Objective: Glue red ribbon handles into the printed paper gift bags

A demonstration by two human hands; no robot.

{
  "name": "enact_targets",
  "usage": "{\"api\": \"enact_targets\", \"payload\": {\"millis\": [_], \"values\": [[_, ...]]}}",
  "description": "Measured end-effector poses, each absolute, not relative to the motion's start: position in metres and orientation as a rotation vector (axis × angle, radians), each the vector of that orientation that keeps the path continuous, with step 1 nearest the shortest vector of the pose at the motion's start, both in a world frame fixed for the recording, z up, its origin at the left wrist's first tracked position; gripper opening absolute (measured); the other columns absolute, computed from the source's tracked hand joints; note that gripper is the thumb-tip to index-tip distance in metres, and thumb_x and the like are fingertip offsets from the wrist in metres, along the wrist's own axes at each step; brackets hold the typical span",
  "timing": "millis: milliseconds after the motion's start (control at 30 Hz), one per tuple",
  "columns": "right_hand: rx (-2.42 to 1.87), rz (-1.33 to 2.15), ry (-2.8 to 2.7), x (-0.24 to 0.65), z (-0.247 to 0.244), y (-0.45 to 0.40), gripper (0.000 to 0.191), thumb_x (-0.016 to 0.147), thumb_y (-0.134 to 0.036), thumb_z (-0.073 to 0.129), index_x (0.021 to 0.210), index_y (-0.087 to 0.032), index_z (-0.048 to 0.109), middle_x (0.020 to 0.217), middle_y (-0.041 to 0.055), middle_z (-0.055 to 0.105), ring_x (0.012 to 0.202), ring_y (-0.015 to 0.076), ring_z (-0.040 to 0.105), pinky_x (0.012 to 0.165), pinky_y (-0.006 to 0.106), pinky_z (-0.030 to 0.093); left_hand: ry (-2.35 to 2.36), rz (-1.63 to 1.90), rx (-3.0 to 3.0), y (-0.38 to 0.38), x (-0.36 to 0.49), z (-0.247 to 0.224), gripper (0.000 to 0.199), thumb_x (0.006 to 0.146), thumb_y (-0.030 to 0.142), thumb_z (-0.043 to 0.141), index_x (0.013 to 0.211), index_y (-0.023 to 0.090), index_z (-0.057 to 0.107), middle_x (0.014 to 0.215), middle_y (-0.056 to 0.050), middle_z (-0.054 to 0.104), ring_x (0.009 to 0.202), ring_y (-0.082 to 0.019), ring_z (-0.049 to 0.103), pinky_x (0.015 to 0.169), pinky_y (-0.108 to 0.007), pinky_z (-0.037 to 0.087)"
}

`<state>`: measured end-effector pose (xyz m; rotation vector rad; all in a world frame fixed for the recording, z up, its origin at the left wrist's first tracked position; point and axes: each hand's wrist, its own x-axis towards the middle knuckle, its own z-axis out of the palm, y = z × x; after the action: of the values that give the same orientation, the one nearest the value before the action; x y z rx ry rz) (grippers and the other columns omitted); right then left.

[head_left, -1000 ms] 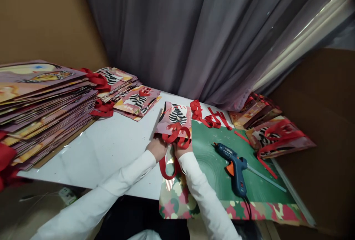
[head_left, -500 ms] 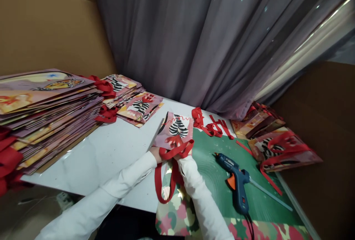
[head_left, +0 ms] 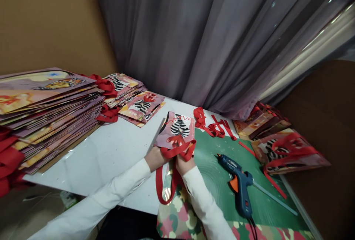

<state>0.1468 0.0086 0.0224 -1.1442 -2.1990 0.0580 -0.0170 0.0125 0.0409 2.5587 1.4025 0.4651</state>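
Observation:
A paper bag point(head_left: 177, 131) printed with a zebra lies at the table's middle, its near end toward me. Red ribbon point(head_left: 177, 150) loops over that end and hangs below it. My left hand point(head_left: 156, 158) is at the bag's near left corner, with its fingers hidden under the ribbon and bag. My right hand point(head_left: 184, 164) is closed at the near edge, close to the left one, its fingertips partly covered by ribbon. What exactly each hand pinches is hidden. To the right, a blue glue gun point(head_left: 240, 181) with a glue stick lies on the green mat point(head_left: 212, 158).
Tall stacks of printed bags point(head_left: 61, 118) with red ribbons fill the left. A smaller pile point(head_left: 141, 107) lies behind. Cut red ribbons point(head_left: 215, 125) lie beyond the mat. More bags point(head_left: 288, 151) stand at the right, beside cardboard point(head_left: 318, 110). A grey curtain point(head_left: 166, 40) hangs behind.
Both white sleeves have slid back toward me, so more of my hands and wrists shows. The view has shifted slightly; the bag and ribbon look nearly the same.

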Motion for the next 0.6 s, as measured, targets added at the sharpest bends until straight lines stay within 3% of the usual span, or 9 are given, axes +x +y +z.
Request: {"api": "enact_targets", "payload": {"millis": [100, 167, 267, 367, 433, 500, 567, 600], "values": [[-1.053, -0.087, -2.304, 0.172, 0.037, -0.017, 0.047, 0.089, -0.008, 0.039, 0.133, -0.013, 0.054, 0.124, 0.0132, 0.065, 0.120, 0.0250, 0.056, 0.101, 0.040, 0.046, 1.336, 0.451, 2.630, 0.010, -0.023, 0.058, 0.031, 0.095, 0.030, 0.042, 0.091, 0.021, 0.072, 0.088, -0.010, 0.073, 0.088, -0.026, 0.068, 0.090, -0.045, 0.054], [-1.015, -0.333, -2.328, 0.187, 0.051, -0.027, 0.051, 0.086, -0.005, 0.037, 0.134, -0.011, 0.053, 0.122, 0.0142, 0.065, 0.122, 0.0242, 0.054, 0.105, 0.040, 0.042, 1.269, 0.480, 2.778, 0.008, -0.025, 0.076, 0.039, 0.096, 0.039, 0.042, 0.085, 0.018, 0.072, 0.083, -0.013, 0.072, 0.084, -0.028, 0.068, 0.085, -0.045, 0.054], [-1.003, -0.643, -2.228, 0.204, 0.073, -0.027, 0.039, 0.090, -0.007, 0.040, 0.122, -0.013, 0.063, 0.105, 0.0112, 0.071, 0.103, 0.0222, 0.059, 0.101, 0.038, 0.042, 1.118, 0.584, 3.019, 0.000, -0.026, 0.106, 0.036, 0.096, 0.041, 0.046, 0.093, 0.015, 0.071, 0.088, -0.013, 0.072, 0.088, -0.026, 0.066, 0.085, -0.042, 0.052], [-1.003, -0.680, -2.162, 0.212, 0.095, -0.019, 0.031, 0.091, -0.007, 0.044, 0.105, -0.019, 0.068, 0.091, 0.0058, 0.071, 0.085, 0.0185, 0.059, 0.099, 0.036, 0.042, 1.074, 0.595, 3.032, -0.012, -0.033, 0.135, 0.030, 0.095, 0.036, 0.048, 0.092, 0.017, 0.071, 0.088, -0.009, 0.072, 0.087, -0.024, 0.065, 0.088, -0.040, 0.049], [-1.010, -0.654, -2.132, 0.212, 0.109, -0.019, 0.030, 0.091, -0.006, 0.044, 0.102, -0.020, 0.068, 0.090, 0.0049, 0.071, 0.084, 0.0178, 0.059, 0.100, 0.037, 0.040, 0.998, 0.602, 2.975, -0.025, -0.043, 0.154, 0.027, 0.095, 0.030, 0.046, 0.095, 0.022, 0.071, 0.086, -0.004, 0.073, 0.084, -0.021, 0.065, 0.094, -0.038, 0.047], [-1.019, -0.604, -2.086, 0.209, 0.123, -0.024, 0.029, 0.092, -0.008, 0.043, 0.103, -0.019, 0.067, 0.091, 0.0049, 0.072, 0.086, 0.0183, 0.059, 0.101, 0.039, 0.038, 0.869, 0.704, 2.874, -0.040, -0.057, 0.169, 0.029, 0.094, 0.025, 0.046, 0.113, 0.030, 0.067, 0.091, 0.001, 0.075, 0.086, -0.017, 0.066, 0.103, -0.036, 0.042], [-0.995, -0.526, -2.054, 0.205, 0.136, -0.034, 0.028, 0.093, -0.007, 0.042, 0.102, -0.019, 0.066, 0.091, 0.0047, 0.071, 0.087, 0.0183, 0.060, 0.101, 0.042, 0.036, 0.786, 0.917, 2.714, -0.054, -0.074, 0.177, 0.040, 0.093, 0.022, 0.046, 0.126, 0.041, 0.059, 0.103, 0.004, 0.074, 0.098, -0.016, 0.066, 0.108, -0.039, 0.039], [-0.972, -0.477, -2.050, 0.202, 0.142, -0.040, 0.028, 0.092, -0.007, 0.042, 0.101, -0.019, 0.066, 0.091, 0.0049, 0.071, 0.087, 0.0181, 0.061, 0.100, 0.042, 0.036, 0.791, 1.095, 2.578, -0.059, -0.082, 0.177, 0.039, 0.094, 0.025, 0.044, 0.123, 0.048, 0.059, 0.102, 0.006, 0.074, 0.100, -0.017, 0.065, 0.108, -0.043, 0.040]]}}
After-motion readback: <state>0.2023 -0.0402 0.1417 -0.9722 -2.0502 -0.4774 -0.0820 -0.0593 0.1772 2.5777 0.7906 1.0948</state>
